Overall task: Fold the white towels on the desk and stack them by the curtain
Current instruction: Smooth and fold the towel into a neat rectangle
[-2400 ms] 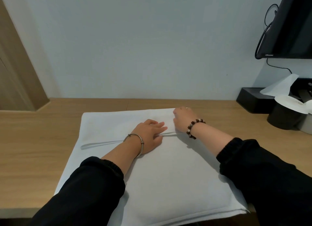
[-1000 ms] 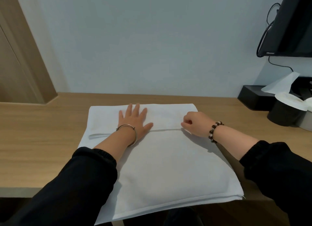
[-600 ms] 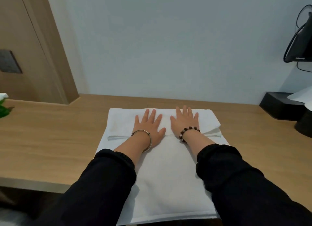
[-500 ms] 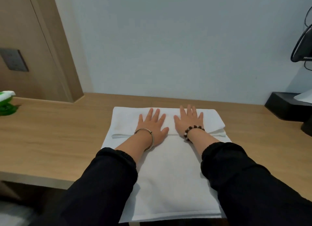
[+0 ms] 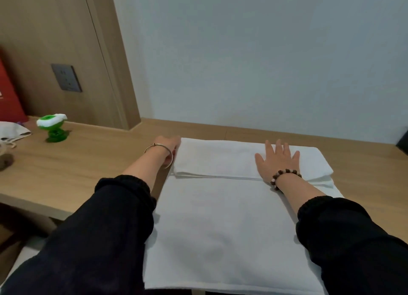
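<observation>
In the middle of the wooden desk [image 5: 88, 162] lies the white towel [image 5: 220, 228]. Its near end reaches the desk's front edge, and its far end is doubled back into a folded band [image 5: 220, 160] close to the wall [image 5: 242, 63].

The right hand [image 5: 277, 162] lies flat on the right part of that band, fingers straight and spread, pressing it down. The left hand [image 5: 169, 145] is out at the band's left end, well apart from the right. Its fingers are hidden against the towel's edge, so I cannot tell whether it pinches the cloth or merely touches it.

This looks like light, soft, limp stuff that will sag wherever it isn't supported. The corners and the layered edge are the places to take hold, both layers together.

The towel's long axis runs near to far. The band runs left to right across it, loose edge facing near. At the right end the layers look slightly splayed, not quite matched.
</observation>
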{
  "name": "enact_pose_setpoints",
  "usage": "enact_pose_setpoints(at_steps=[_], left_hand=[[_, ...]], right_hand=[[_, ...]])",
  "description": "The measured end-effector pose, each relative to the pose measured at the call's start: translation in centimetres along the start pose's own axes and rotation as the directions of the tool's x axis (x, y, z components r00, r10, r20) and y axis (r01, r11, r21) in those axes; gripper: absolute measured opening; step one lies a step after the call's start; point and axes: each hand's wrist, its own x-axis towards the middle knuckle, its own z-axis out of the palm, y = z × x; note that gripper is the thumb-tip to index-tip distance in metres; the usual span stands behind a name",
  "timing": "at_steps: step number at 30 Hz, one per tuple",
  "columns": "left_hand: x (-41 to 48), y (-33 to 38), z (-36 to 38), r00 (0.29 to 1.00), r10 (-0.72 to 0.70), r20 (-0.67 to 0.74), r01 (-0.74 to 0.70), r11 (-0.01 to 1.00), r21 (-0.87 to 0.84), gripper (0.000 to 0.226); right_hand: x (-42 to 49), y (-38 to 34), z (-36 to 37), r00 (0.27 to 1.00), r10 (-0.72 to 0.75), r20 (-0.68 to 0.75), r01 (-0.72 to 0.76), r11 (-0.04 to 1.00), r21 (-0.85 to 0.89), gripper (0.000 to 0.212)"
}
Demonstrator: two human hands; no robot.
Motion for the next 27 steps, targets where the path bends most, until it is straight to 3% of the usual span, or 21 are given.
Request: enact_pose_setpoints(at_steps=[2,5,10,14,17,21,24,27], left_hand=[[0.5,0.5,0.5,0.995,-0.061,0.078,0.069,0.992,-0.107,0.029],[1.3,0.9,1.2,0.979,-0.135,0.153,0.155,0.980,-0.127,0.052],[2.0,1.1,1.7,0.971,-0.160,0.178,0.167,0.986,-0.026,0.063],[2.5,0.9,2.1,0.962,-0.158,0.224,0.169,0.985,-0.026,0.044],[2.7,0.6,2.0,0.953,-0.136,0.269,0.213,0.936,-0.282,0.021],[2.7,-0.2,1.8,0.955,-0.051,0.291,0.183,0.876,-0.447,0.022],[2.4,-0.5,2.1,0.981,-0.023,0.191,0.085,0.943,-0.320,0.041],[1.5,-0.6,2.2,0.990,0.091,0.111,-0.090,0.996,-0.008,0.052]], right_hand=[[0.0,0.0,0.0,1.000,-0.001,-0.002,0.001,1.000,0.003,0.063],[-0.2,0.0,0.0,1.000,-0.010,-0.013,0.010,1.000,0.006,0.063],[-0.1,0.0,0.1,0.999,-0.013,-0.037,0.014,1.000,0.011,0.063],[-0.1,0.0,0.2,0.999,-0.014,-0.041,0.014,1.000,0.012,0.063],[-0.2,0.1,0.2,0.999,-0.016,-0.050,0.017,1.000,0.016,0.063],[-0.2,0.2,0.1,0.999,-0.018,-0.048,0.019,1.000,0.019,0.063],[-0.2,0.1,0.1,0.999,-0.017,-0.041,0.017,1.000,0.017,0.063],[-0.3,0.0,0.0,0.999,-0.012,-0.034,0.013,1.000,0.019,0.063]])
